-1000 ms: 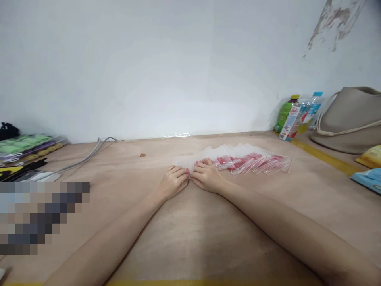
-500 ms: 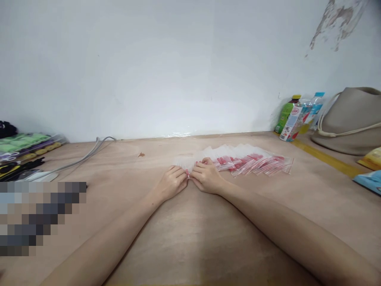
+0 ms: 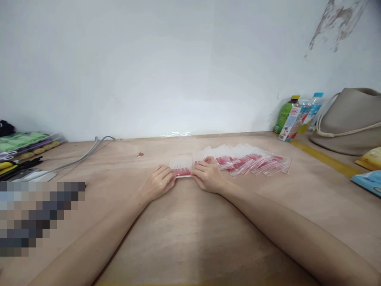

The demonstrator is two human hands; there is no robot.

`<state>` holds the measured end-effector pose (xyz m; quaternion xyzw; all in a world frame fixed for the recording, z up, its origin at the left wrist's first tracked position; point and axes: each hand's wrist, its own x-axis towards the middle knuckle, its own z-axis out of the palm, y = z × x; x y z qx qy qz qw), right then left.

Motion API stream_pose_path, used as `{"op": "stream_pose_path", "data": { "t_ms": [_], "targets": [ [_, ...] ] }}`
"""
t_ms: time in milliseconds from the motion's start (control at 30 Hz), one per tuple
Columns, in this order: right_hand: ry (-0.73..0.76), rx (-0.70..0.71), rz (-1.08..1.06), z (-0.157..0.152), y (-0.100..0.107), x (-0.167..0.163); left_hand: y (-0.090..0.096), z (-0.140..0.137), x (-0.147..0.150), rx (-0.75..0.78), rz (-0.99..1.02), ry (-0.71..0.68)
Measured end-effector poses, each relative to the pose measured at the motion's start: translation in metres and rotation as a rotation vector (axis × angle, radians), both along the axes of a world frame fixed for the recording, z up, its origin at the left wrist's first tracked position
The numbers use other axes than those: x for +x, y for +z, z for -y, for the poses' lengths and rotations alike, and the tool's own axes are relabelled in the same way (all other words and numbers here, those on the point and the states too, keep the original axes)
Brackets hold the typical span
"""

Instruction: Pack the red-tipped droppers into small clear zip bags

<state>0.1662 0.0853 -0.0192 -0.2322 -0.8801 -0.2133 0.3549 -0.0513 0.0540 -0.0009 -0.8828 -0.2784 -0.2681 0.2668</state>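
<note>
A small clear zip bag [image 3: 180, 163] lies flat on the table, with several slim white sticks with red ends inside it; their exact kind is too small to tell. My left hand [image 3: 160, 182] pinches the left corner of the bag's near edge. At the right corner of that edge, my right hand [image 3: 207, 174] has its fingers closed on the same bag. Just beyond and right of my right hand spreads an overlapping row of similar filled bags [image 3: 247, 161].
Left are a grey cable [image 3: 86, 155] and a clear box of green items [image 3: 26, 141]. Bottles [image 3: 285, 115], a carton [image 3: 289, 124] and a taupe bag [image 3: 348, 119] stand at the right. A white wall [image 3: 149, 71] bounds the table's back.
My left hand has slid left along the bag's near edge, away from my right hand. More of the bag and its red-ended contents now shows between them. My right hand has barely moved.
</note>
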Motion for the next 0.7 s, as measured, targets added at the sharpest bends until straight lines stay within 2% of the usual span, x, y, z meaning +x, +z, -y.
{"op": "stream_pose_path", "data": {
  "t_ms": [333,533,700],
  "targets": [
    [0.001,-0.002,-0.027,0.002,0.001,0.001,0.002,0.001,-0.023,0.027,-0.082,0.029],
    [-0.005,-0.01,-0.032,0.001,0.0,0.001,0.001,0.001,-0.03,0.027,-0.156,0.124],
    [-0.007,-0.026,-0.029,0.0,-0.001,0.0,-0.002,-0.001,-0.033,0.011,-0.172,0.135]
  ]
}}
